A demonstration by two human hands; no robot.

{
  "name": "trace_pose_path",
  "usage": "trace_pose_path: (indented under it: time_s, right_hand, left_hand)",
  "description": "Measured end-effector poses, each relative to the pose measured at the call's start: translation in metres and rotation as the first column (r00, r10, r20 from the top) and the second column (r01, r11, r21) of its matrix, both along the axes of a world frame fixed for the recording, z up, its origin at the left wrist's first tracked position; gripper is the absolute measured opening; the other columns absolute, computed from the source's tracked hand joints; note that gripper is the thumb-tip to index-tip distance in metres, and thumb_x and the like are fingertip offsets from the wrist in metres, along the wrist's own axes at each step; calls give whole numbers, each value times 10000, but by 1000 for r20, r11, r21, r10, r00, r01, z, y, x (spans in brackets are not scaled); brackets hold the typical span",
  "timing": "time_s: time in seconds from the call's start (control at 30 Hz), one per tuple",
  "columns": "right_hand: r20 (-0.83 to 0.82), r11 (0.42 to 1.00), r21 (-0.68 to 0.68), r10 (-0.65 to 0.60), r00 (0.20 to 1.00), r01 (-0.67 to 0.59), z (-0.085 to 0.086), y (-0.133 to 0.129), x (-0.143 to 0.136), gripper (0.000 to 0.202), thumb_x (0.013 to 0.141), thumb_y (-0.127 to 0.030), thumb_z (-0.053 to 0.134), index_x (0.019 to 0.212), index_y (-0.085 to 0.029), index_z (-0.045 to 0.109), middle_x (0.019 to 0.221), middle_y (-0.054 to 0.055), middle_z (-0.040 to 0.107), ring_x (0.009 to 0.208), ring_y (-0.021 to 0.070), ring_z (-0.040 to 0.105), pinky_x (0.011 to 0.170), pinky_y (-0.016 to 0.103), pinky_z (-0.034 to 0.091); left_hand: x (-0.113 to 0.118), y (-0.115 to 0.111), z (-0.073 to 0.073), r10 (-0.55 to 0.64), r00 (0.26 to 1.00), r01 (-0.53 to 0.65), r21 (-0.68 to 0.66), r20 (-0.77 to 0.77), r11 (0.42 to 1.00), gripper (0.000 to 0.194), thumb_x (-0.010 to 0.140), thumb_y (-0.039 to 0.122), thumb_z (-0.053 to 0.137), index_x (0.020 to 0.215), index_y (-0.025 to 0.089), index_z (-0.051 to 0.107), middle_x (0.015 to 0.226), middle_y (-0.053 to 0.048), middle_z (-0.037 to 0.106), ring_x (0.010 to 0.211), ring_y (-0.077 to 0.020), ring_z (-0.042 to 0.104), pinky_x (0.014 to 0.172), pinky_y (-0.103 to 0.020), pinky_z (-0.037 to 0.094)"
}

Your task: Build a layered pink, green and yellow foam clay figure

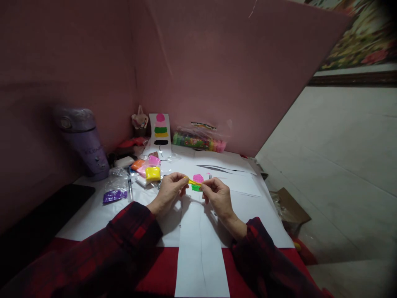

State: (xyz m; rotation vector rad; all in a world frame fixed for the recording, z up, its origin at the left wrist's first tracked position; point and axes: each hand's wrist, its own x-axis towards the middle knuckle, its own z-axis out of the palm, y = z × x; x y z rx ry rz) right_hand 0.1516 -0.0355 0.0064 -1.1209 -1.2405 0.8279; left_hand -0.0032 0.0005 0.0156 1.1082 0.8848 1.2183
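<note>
Stretched between my two hands is a thin strip of yellow modelling clay (194, 182). My left hand (171, 188) pinches its left end between thumb and fingers, and my right hand (218, 195) pinches the right end. Just behind and below the strip, a pink round clay patch (198, 178) and a green clay patch (196, 188) lie on a long white paper strip (201, 252). A small fork-like tool (210, 176) lies right of the pink patch, partly hidden by my right hand.
Clay packets, including a yellow one (153, 174) and a purple one (115, 196), lie at left near a purple bottle (85, 142). A card with coloured bands (160, 136) leans at the back beside a bag of bright colours (198, 141). A dark slab (46, 223) is front left.
</note>
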Motion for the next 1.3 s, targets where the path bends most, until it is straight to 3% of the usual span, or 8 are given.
trace_pose_path:
  time_s: [0.23,0.37,0.53,0.73,0.9,1.03,1.17,1.3]
  right_hand:
    - [-31,999,-22,46,998,-47,-1,3,2,226,794,-382,686,796,-163,627,571,-31,576,423,82,483,346,181,383]
    - [3,987,-21,159,987,-158,-2,1,0,261,844,-427,633,881,-170,654,600,-24,587,451,98,515,388,207,422]
    - [108,984,21,172,979,-175,1,-4,-3,225,814,-384,682,926,-190,662,731,9,656,633,142,601,479,219,458]
    - [133,990,39,131,982,-138,-1,-5,-4,219,837,-394,655,858,-177,651,689,7,634,566,126,567,464,222,438]
    - [107,998,8,55,993,-56,-2,-3,-2,245,794,-406,693,768,-174,623,567,-32,573,472,106,522,424,214,417]
    - [14,1000,-10,5,1000,-5,-2,1,0,264,763,-408,712,762,-167,605,596,-23,591,455,99,509,371,203,398]
    - [-32,999,-26,26,999,-27,-3,4,1,298,754,-438,716,813,-164,614,648,-7,612,493,113,540,359,204,419]
    - [15,989,-7,149,989,-149,-4,2,0,286,794,-430,692,891,-167,634,711,9,642,582,128,597,427,207,461]
  left_hand:
    - [0,-2,-3,-201,980,201,-2,-14,980,417,636,416,789,886,105,667,627,-12,620,448,-72,481,442,-213,354]
    - [1,-5,-4,-284,958,285,20,-50,958,381,655,419,781,831,96,683,650,-38,630,470,-75,485,461,-221,352]
    - [1,-4,-5,-245,968,248,47,-54,968,362,636,432,789,709,110,641,620,-28,614,460,-77,478,454,-219,344]
    - [2,-5,-2,-226,972,228,39,-63,973,362,640,444,774,674,121,612,564,-8,591,430,-70,457,440,-211,328]
    - [3,-4,0,-100,995,100,21,-12,995,313,634,391,769,659,126,603,545,4,584,412,-63,446,421,-202,312]
    - [0,2,-4,-21,998,22,-6,53,1000,317,626,384,781,699,129,606,562,2,599,412,-59,450,413,-194,313]
    - [-1,2,-5,-70,996,71,-17,51,997,368,619,403,798,806,124,648,578,-1,606,438,-72,471,422,-197,334]
    - [1,-2,-4,-196,980,196,10,-15,980,391,618,418,804,826,110,681,630,-27,632,451,-75,476,434,-212,340]
